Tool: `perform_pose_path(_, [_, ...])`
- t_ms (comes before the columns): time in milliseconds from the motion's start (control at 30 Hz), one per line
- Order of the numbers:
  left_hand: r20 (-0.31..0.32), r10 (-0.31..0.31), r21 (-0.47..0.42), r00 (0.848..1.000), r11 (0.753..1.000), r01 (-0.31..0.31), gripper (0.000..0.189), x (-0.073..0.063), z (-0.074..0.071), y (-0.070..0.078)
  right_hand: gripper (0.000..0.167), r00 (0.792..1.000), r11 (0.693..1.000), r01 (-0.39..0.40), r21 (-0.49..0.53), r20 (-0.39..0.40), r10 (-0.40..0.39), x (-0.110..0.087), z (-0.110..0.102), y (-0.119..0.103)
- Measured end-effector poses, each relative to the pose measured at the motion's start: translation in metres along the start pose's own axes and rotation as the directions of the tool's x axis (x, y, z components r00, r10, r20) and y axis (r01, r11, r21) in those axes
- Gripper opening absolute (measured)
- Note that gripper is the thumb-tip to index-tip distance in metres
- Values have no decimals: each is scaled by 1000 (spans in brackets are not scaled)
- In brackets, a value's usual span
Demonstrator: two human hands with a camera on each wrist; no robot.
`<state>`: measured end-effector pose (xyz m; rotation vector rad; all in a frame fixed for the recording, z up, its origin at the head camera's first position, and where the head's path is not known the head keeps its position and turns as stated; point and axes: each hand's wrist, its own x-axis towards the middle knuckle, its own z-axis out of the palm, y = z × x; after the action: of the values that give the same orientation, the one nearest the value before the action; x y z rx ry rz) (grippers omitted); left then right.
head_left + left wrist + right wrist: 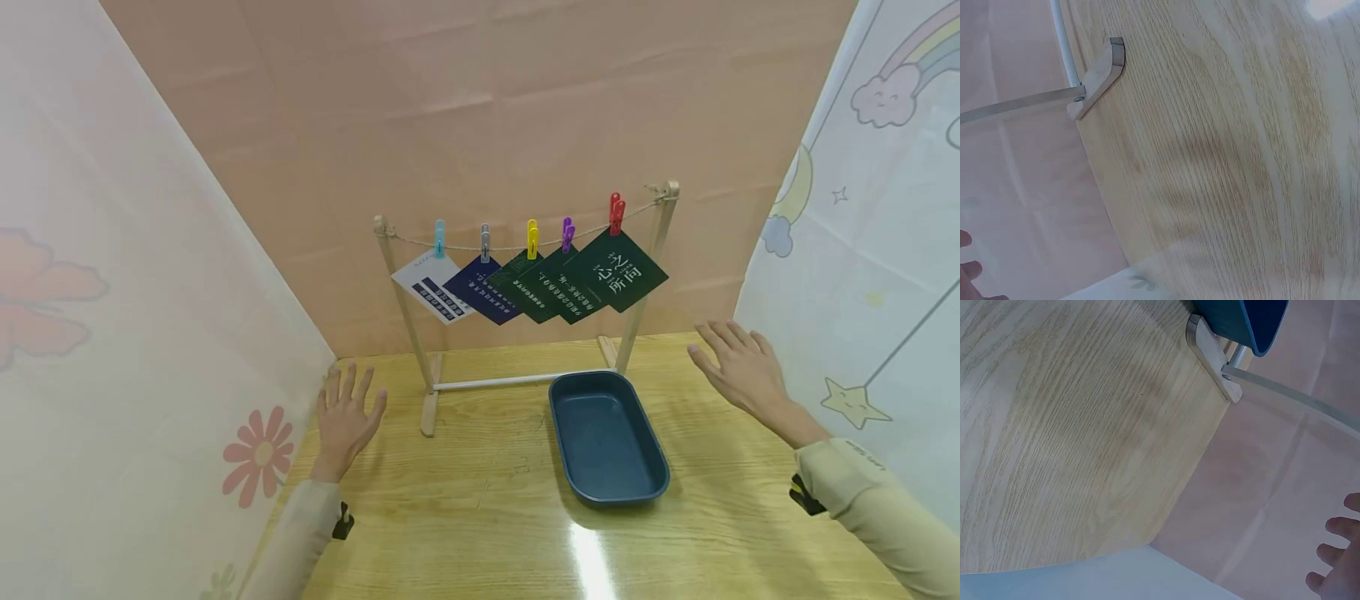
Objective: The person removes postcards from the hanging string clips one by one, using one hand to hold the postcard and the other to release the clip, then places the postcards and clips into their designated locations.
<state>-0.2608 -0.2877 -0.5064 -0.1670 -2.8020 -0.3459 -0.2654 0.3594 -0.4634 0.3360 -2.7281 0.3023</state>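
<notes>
Both hands are apart from everything, fingers spread. In the head view my left hand (347, 421) is at the left of the wooden stand (411, 321), and my right hand (746, 371) is off to the stand's right. A string (468, 247) runs between the stand's posts. From it hang a white card (427, 279), a navy card (483, 292) and several dark green cards (621, 275). They are held by a light blue clothespin (439, 237), a grey one, a yellow one, a purple one and a red clothespin (617, 214).
A dark blue tray (609, 442) stands on the wooden table (480, 517), in front of the stand's right post. A pink cloth (450, 108) covers the back, with printed white cloths at the left and right sides. In the right wrist view the tray's corner (1235, 319) shows by the stand's foot.
</notes>
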Motion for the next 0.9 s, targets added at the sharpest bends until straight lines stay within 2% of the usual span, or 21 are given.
perform_pose_path(133, [-30,13,3,999,1000,-13,66,0,2,2,58,1000,1000,15,-1,-18,-15,2,1,-7])
perform_pose_path(533, [-20,10,-16,1000,1000,-10,65,-3,7,10,59,997,998,60,-2,-43,-60,7,6,-27])
perform_pose_path(900, [-79,35,-24,996,999,-37,63,-2,9,14,59,997,997,55,45,-49,-53,6,9,-40])
